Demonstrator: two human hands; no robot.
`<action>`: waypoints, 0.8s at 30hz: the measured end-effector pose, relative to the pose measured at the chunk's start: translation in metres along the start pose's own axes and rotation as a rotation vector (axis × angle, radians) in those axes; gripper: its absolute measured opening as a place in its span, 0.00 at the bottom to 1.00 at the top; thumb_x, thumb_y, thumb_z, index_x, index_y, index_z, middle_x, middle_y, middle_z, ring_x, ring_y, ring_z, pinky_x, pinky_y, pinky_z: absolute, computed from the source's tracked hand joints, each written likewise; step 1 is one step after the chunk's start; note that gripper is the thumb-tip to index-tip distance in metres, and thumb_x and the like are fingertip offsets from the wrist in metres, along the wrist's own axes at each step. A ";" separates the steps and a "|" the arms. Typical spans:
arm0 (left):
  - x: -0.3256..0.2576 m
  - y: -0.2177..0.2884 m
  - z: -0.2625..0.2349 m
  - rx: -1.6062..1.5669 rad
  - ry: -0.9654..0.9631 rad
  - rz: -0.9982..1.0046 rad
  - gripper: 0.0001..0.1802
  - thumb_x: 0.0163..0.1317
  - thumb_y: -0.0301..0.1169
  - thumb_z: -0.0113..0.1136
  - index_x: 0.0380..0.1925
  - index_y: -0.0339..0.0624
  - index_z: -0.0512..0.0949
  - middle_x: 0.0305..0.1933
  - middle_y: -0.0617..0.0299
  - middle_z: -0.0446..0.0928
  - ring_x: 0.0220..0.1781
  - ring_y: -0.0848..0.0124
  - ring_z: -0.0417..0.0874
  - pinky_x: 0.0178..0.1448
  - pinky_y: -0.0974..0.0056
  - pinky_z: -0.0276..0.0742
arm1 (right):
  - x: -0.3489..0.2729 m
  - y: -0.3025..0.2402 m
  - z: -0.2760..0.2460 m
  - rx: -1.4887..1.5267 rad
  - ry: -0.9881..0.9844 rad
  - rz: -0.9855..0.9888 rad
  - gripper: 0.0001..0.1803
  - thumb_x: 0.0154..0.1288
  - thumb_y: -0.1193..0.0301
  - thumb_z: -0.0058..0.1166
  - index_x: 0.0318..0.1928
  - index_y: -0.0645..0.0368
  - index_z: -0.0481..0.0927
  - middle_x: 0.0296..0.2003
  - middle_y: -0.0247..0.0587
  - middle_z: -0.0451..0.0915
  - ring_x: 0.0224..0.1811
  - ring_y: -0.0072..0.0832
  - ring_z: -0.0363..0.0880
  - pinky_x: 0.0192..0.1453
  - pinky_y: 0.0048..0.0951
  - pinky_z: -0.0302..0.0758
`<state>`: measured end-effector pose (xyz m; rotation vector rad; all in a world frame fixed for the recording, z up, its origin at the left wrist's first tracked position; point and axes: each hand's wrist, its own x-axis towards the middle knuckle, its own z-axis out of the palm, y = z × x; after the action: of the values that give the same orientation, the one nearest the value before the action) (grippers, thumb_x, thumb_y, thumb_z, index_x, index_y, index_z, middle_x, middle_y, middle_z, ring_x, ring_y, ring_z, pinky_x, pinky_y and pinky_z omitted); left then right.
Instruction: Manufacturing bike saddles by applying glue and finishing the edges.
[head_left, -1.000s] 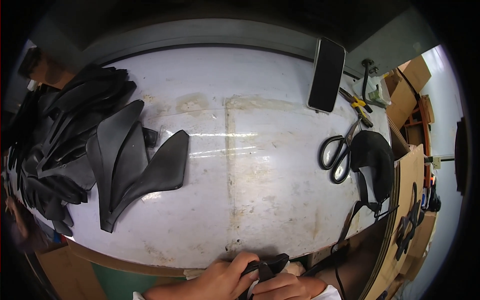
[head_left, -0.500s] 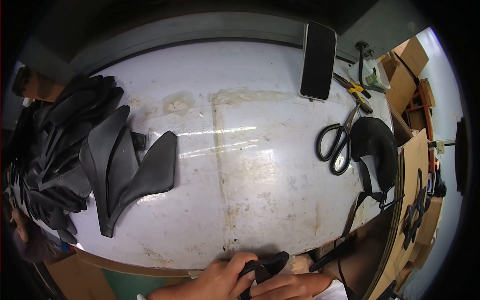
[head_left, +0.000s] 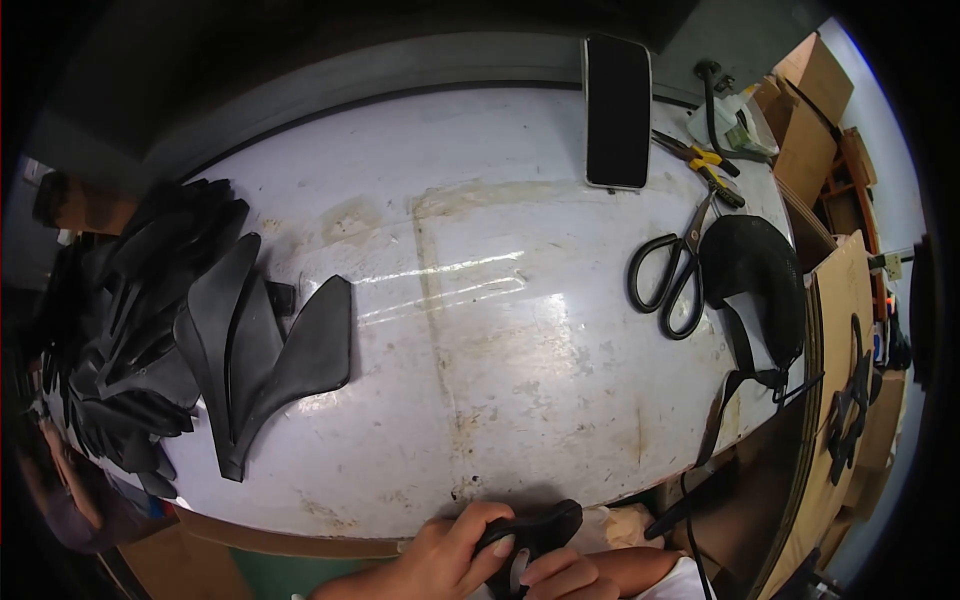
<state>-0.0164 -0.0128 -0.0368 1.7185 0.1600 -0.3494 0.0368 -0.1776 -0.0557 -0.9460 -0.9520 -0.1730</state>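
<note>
At the near edge of the table, my left hand grips a black piece; my right hand bends against it, grip unclear. I judge it mid-handling; next calls for steadiness.

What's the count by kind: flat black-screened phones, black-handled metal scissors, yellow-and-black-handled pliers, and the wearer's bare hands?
Phone: 1
Pair of scissors: 1
Pair of pliers: 1
Hands: 2, left hand and right hand
Total: 5
</note>
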 end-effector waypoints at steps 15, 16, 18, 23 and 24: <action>-0.016 -0.004 -0.002 -0.331 0.146 -0.105 0.12 0.74 0.34 0.54 0.44 0.35 0.77 0.34 0.62 0.80 0.36 0.73 0.79 0.42 0.67 0.73 | -0.002 -0.033 0.001 0.142 0.174 0.061 0.11 0.75 0.63 0.59 0.49 0.53 0.75 0.43 0.42 0.76 0.43 0.41 0.78 0.49 0.47 0.76; -0.015 -0.006 -0.006 -0.368 0.097 -0.124 0.10 0.73 0.33 0.57 0.44 0.35 0.77 0.33 0.62 0.80 0.36 0.74 0.79 0.42 0.67 0.73 | -0.001 -0.036 0.004 0.044 0.240 0.028 0.10 0.73 0.64 0.60 0.48 0.53 0.76 0.44 0.42 0.76 0.44 0.41 0.77 0.50 0.49 0.76; -0.013 -0.004 -0.008 -0.397 0.057 -0.143 0.09 0.72 0.31 0.59 0.43 0.35 0.77 0.33 0.62 0.80 0.36 0.74 0.78 0.42 0.67 0.73 | 0.002 -0.031 -0.002 -0.012 0.258 -0.041 0.09 0.68 0.69 0.63 0.45 0.55 0.79 0.44 0.43 0.77 0.43 0.42 0.78 0.50 0.53 0.77; -0.008 0.001 0.007 -0.228 0.110 -0.114 0.15 0.65 0.28 0.73 0.46 0.38 0.77 0.34 0.62 0.83 0.34 0.80 0.82 0.37 0.73 0.75 | 0.029 -0.039 -0.054 0.180 -0.276 0.167 0.12 0.65 0.74 0.62 0.48 0.60 0.79 0.40 0.51 0.82 0.38 0.47 0.84 0.45 0.55 0.84; -0.006 0.005 0.008 -0.218 0.144 -0.103 0.18 0.63 0.31 0.75 0.47 0.38 0.78 0.35 0.59 0.85 0.34 0.79 0.84 0.36 0.72 0.77 | 0.033 -0.038 -0.056 0.184 -0.315 0.181 0.12 0.65 0.75 0.62 0.47 0.60 0.78 0.40 0.51 0.83 0.38 0.48 0.85 0.45 0.55 0.84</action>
<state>-0.0217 -0.0212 -0.0310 1.5226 0.3795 -0.2734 0.0718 -0.2338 -0.0203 -0.8977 -1.1427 0.2202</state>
